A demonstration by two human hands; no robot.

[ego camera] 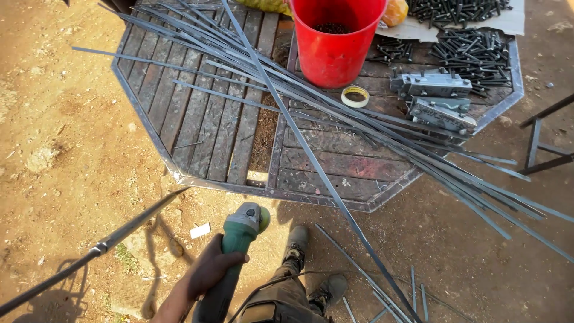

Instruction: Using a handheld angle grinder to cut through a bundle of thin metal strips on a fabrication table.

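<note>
My left hand [209, 270] grips the body of a green angle grinder [242, 230], whose head points toward the table edge. The grinder hangs over bare ground just short of an octagonal metal-framed table [179, 179] with a wooden slat top. A bundle of long flat steel strips [359, 128] lies fanned across the table and juts past its right edge. One long strip [323, 179] runs diagonally from the table top down past my boots [297, 239]. My right hand is out of view.
A red bucket [332, 45], a tape roll [355, 96], grey metal lock bodies [433, 98] and piles of dark bolts [472, 51] sit on the table's far right. A thin rod [101, 245] slants at the left. Short strips [412, 293] lie on the dirt.
</note>
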